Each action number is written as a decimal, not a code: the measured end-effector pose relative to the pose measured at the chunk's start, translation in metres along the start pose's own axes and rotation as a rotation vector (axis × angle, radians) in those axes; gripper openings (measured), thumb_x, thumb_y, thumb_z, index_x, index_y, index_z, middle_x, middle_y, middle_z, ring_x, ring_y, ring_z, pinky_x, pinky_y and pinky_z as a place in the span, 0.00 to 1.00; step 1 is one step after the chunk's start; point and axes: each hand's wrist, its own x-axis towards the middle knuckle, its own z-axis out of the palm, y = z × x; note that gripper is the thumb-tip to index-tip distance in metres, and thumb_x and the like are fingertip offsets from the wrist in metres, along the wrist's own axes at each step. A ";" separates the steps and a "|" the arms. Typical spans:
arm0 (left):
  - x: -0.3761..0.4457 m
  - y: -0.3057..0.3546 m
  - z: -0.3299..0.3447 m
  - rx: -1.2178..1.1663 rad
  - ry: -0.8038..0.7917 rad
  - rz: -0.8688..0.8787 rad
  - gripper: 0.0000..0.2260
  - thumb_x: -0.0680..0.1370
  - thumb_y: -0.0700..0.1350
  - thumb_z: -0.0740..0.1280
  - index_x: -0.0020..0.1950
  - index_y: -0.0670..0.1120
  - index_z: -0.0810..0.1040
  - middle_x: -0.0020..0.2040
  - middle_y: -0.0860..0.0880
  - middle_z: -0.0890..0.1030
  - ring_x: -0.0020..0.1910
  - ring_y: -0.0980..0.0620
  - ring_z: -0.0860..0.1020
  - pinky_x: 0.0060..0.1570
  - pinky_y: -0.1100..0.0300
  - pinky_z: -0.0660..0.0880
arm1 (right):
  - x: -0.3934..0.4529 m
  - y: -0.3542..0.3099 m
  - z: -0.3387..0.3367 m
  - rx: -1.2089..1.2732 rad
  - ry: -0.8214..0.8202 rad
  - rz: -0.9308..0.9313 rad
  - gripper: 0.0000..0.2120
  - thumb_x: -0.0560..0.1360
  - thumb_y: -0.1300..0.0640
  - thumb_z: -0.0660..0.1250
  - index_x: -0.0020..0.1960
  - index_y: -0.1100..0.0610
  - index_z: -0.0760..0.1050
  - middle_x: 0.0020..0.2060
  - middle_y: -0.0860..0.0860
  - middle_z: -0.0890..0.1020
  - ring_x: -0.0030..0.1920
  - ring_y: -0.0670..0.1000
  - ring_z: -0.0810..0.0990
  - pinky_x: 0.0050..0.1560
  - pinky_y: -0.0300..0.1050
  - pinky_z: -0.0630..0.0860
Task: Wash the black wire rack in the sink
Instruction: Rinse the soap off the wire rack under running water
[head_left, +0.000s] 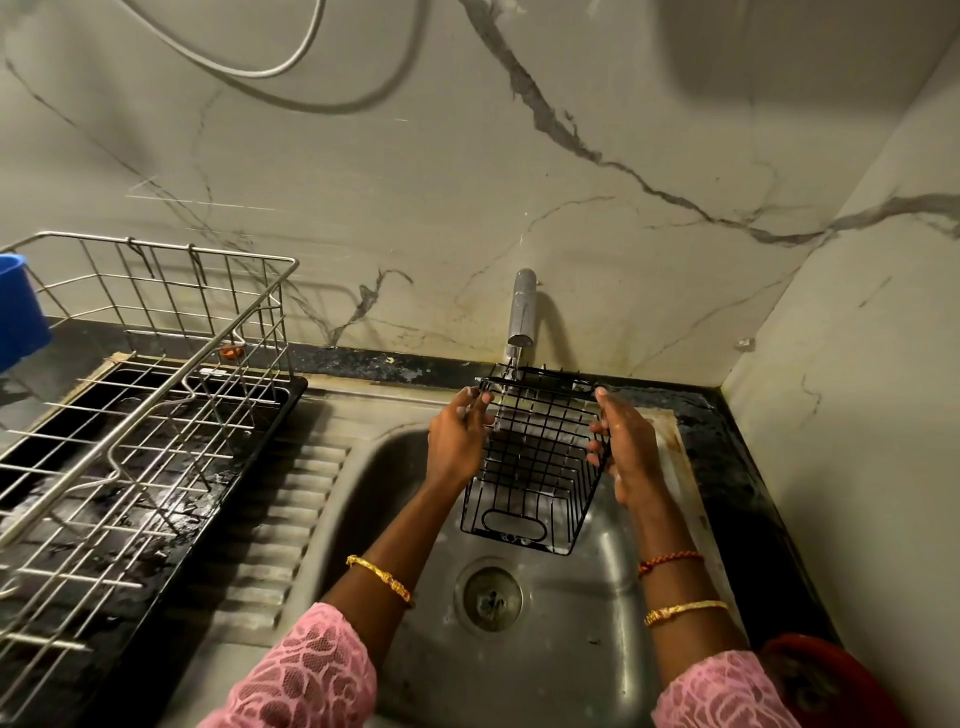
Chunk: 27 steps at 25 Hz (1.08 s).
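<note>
Black wire rack (530, 457) held up over the sink (571, 649), tilted, far end high just under the tap (521, 309), near end dipping toward the basin. A thin stream from the tap seems to land on the far left part of the rack. Tilt probably lets water run down the wires and off into the sink, not onto the counter.

Left hand (457, 436) grips the rack's left edge, fingers curled round the wire near the far corner, thumb on the frame. Right hand (626, 447) grips the right edge, fingertips hooked through the grid from outside. One hand per side keeps the rack steady under the stream and makes it easy to turn. Both hands look wet.

Drain (491, 597) sits near, below the rack, uncovered, so water goes straight out. No sponge or soap visible; looks like a rinse step, how far along can't tell.

Left of the sink: steel dish rack (156, 364) on a black tray (171, 545), likely where the washed rack goes to dry. Blue cup (18, 306) at the far left edge. Red tub (841, 675) near right corner, partly cut off. Marble-look wall (623, 130) behind the tap, a cable (291, 62) hanging across it up top.

Pink sleeves, bangles on both wrists, clear of the water.
</note>
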 end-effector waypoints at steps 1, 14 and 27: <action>0.001 0.001 0.001 0.006 -0.014 0.000 0.14 0.80 0.51 0.60 0.60 0.45 0.75 0.48 0.46 0.81 0.47 0.51 0.82 0.50 0.51 0.80 | -0.001 0.000 0.000 0.018 0.023 0.002 0.07 0.75 0.47 0.65 0.43 0.50 0.74 0.34 0.51 0.73 0.30 0.47 0.70 0.29 0.42 0.66; 0.004 0.014 0.003 -0.078 -0.205 -0.080 0.13 0.78 0.39 0.66 0.61 0.50 0.71 0.47 0.48 0.82 0.46 0.52 0.81 0.37 0.67 0.78 | 0.000 0.006 -0.017 0.222 0.144 0.109 0.08 0.75 0.52 0.64 0.40 0.54 0.71 0.30 0.50 0.70 0.27 0.48 0.67 0.31 0.41 0.64; 0.001 -0.005 -0.018 -0.137 -0.288 -0.180 0.15 0.79 0.32 0.59 0.64 0.43 0.74 0.58 0.45 0.80 0.55 0.52 0.79 0.52 0.61 0.77 | 0.004 0.006 -0.019 0.201 0.086 0.206 0.10 0.73 0.49 0.66 0.39 0.54 0.70 0.31 0.50 0.72 0.28 0.49 0.71 0.33 0.43 0.68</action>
